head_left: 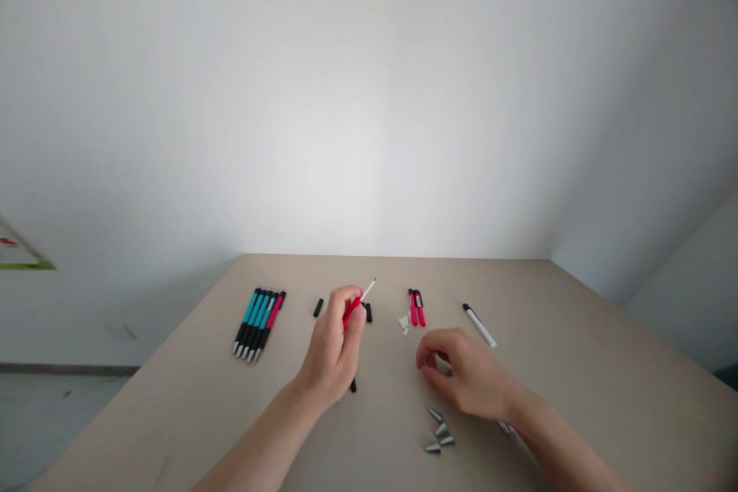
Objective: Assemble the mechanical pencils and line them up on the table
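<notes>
My left hand (336,350) is closed around a pink pen barrel (351,311), from which a thin white refill (369,289) sticks out, pointing up and to the right. Right of it, my right hand (461,369) is curled just over the table with thumb and forefinger brought together; whatever may be between them is hidden. Several silver cone-shaped pen tips (441,430) lie in front of that hand. Beyond it are two pink pen barrels (417,308) and small white pieces (404,323). A black piece (354,384) shows partly below my left hand.
On the left, assembled pens (257,327), teal and pink with black grips, lie in a row. Black grips (318,307) rest near the middle of the table (190,400). A white pen with a black end (479,324) lies right. Thin pieces (505,427) show beside my right wrist.
</notes>
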### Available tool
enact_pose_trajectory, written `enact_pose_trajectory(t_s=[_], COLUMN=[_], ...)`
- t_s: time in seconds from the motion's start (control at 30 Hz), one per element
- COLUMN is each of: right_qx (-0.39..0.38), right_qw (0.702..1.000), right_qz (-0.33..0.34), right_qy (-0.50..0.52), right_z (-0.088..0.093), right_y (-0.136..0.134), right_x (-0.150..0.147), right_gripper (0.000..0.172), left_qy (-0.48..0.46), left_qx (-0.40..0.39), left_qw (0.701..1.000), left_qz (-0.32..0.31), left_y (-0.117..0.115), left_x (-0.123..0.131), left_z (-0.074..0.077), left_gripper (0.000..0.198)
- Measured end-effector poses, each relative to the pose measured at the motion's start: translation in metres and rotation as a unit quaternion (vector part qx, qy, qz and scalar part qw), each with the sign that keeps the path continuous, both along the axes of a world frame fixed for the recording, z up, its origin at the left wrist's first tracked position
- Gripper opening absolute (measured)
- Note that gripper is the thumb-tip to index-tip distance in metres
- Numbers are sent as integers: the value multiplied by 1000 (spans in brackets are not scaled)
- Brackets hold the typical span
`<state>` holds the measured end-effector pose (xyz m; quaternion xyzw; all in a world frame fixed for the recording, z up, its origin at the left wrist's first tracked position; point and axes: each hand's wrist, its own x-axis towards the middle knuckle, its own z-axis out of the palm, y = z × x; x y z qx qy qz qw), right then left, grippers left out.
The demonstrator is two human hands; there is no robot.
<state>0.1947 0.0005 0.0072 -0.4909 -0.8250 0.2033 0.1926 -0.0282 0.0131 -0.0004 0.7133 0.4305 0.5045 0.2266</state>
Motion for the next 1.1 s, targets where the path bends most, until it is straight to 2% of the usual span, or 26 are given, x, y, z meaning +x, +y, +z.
enact_pose_trajectory(t_s=[0.13, 0.23, 0.47, 0.7, 0.9, 1.1], right_qx=[-2, -3, 23, -40, -47, -41], right_qw=[1000, 999, 999, 995, 994, 995], right_qz=[26, 40, -6, 18, 13, 3], right_qy=[-15, -23, -40, -93, -95, -86], right_z=[0, -1, 6, 2, 1, -4], right_y=[-2, -3, 2, 5, 6, 9], right_x=[0, 2, 14, 20, 20, 19], right_gripper=[20, 21, 24, 25, 25, 24], left_qy=[40, 46, 38, 65, 74, 82], left_qx=[35, 22, 7, 37, 50, 32], left_qw=[998, 998, 999, 997, 996, 996], left_qz=[31, 42, 8, 12, 7, -17], left_y=[0, -1, -3, -2, 0, -1], left_x=[0, 0, 0, 1, 1, 2], left_z=[3, 4, 9, 7, 4, 6], left_gripper=[12, 16, 22, 12, 10, 13])
